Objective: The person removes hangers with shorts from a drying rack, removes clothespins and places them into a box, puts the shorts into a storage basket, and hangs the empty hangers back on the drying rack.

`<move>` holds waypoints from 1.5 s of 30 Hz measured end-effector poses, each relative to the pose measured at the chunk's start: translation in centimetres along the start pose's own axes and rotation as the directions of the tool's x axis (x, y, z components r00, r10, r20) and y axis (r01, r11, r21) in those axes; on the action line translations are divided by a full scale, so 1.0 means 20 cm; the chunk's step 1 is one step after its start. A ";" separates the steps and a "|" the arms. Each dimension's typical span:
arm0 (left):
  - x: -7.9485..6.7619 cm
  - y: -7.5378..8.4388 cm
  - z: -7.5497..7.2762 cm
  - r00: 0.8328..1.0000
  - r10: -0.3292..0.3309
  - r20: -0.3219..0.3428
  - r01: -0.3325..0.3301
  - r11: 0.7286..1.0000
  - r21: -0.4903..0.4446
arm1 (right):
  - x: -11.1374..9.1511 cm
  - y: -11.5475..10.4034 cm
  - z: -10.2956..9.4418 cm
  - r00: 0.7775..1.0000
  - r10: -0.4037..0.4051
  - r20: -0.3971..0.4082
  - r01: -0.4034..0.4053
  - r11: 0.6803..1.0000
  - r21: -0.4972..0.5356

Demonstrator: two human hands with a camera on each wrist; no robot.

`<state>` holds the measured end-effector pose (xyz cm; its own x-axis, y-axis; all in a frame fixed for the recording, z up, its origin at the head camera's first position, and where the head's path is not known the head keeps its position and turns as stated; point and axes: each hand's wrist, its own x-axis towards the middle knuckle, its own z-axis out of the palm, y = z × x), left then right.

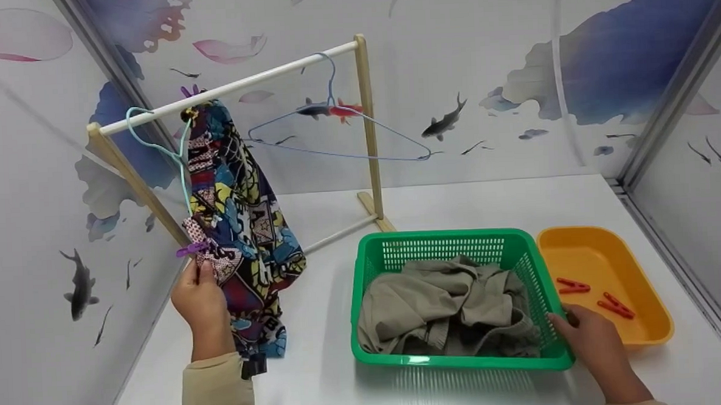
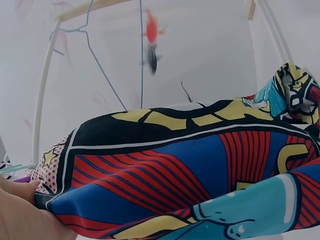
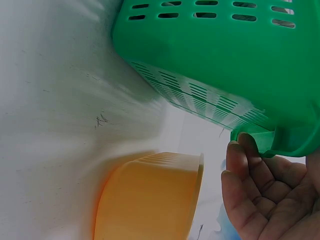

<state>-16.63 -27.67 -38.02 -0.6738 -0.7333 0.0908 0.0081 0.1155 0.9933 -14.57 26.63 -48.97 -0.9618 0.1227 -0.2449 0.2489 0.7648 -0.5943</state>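
My left hand (image 1: 202,301) pinches the lower end of a colourful comic-print garment (image 1: 246,226) beside a purple clothespin (image 1: 191,249). This garment hangs from a teal hanger (image 1: 184,183), with a second purple clothespin (image 1: 190,91) at its top near the rail. In the left wrist view the printed cloth (image 2: 165,165) stretches away from the fingers. At the right, my right hand (image 1: 598,341) grips the right rim of a green basket (image 1: 453,364), thumb over the edge and fingers curled beneath it. Crumpled khaki clothing (image 1: 426,303) lies inside the basket.
A wooden-legged drying rack (image 1: 365,105) with a white rail stands at the back left. From its rail hangs a bare blue wire hanger (image 1: 333,82). Right of the basket sits a yellow tray (image 1: 581,247) holding red clothespins (image 1: 616,306). Printed wall panels enclose the white table.
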 end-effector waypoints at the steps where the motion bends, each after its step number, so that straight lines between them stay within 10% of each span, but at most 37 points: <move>1: 0.00 0.00 -0.01 1.000 0.003 -0.007 -0.003 1.000 0.007 | 0.00 0.00 0.00 1.000 0.002 0.004 -0.002 1.000 0.002; 13: -0.06 -0.01 -0.07 0.995 0.082 -0.063 -0.077 0.994 0.083 | -0.01 0.00 0.00 1.000 0.006 0.007 -0.006 1.000 0.015; 19: -0.08 -0.03 -0.12 0.974 0.199 -0.105 -0.177 0.966 0.186 | 0.00 0.01 0.00 1.000 -0.016 -0.002 0.016 1.000 0.019; 45: -0.14 -0.10 -0.25 0.907 0.328 -0.264 -0.263 0.931 0.255 | 0.00 0.00 0.01 1.000 0.011 -0.003 -0.011 1.000 0.014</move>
<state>-11.02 -29.13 -39.88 -0.4133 -0.8039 0.4276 -0.0033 0.4709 0.8822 -14.52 26.62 -49.11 -0.9594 0.1331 -0.2486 0.2608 0.7542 -0.6026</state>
